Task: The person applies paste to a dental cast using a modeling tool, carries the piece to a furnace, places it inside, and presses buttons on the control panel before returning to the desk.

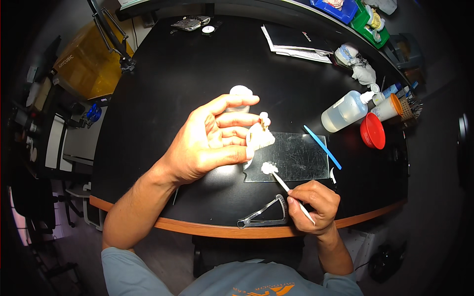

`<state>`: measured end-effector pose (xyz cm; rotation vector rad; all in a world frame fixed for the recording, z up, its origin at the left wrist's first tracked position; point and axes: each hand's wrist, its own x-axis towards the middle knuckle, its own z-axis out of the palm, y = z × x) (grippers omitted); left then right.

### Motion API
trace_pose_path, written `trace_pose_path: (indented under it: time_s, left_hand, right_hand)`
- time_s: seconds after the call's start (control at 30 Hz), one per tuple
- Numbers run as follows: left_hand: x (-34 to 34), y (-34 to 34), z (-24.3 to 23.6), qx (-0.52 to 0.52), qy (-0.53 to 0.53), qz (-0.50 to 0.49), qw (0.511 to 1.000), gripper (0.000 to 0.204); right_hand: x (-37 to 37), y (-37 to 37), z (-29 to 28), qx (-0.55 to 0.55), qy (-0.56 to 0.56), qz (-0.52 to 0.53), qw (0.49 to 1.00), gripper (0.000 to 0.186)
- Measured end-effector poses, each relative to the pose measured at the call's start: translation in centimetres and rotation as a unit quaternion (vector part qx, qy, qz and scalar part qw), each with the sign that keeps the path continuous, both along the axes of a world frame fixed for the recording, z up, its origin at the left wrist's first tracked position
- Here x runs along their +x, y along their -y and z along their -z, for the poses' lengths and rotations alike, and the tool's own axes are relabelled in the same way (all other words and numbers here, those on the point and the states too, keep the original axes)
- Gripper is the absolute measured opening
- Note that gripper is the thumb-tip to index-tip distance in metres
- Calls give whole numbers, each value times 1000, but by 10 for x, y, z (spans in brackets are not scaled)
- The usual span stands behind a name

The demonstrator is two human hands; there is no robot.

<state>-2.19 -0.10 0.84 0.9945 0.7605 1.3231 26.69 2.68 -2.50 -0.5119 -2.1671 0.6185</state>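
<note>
My left hand (197, 140) is closed around a cream-white plaster-like dental model (260, 137), held over the left edge of a glass slab (301, 153). A small tooth-like piece (264, 118) stands up from the model at the fingertips. The palm side is partly washed out by glare. My right hand (316, 204) grips a slim white spatula (281, 182) like a pen, low and to the right. Its tip touches a lump of white paste (268, 168) on the slab. A blue stick (322, 147) lies across the slab's right side.
A metal caliper (264, 214) lies by the table's front edge. To the right stand a clear squeeze bottle (345, 112), a red bowl (372, 131) and an orange-rimmed cup (387, 107). Behind my left hand is a white rounded container (241, 92). Papers (296, 47) lie at the back.
</note>
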Motion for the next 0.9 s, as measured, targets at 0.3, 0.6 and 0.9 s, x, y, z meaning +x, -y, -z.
trace_pose_path:
  time_s: [0.3, 0.6, 0.9]
  left_hand:
    - [3, -1, 1, -9, -11, 11, 1000, 84]
    - [6, 0, 2, 1, -17, 34, 999, 83]
    - [15, 1, 1, -19, -16, 39, 999, 92]
  right_hand:
    - [-1, -2, 1, 14, -5, 3, 1000, 14]
    - [0, -2, 2, 32, -20, -3, 999, 16]
    - [6, 10, -20, -21, -140, 84, 986, 16]
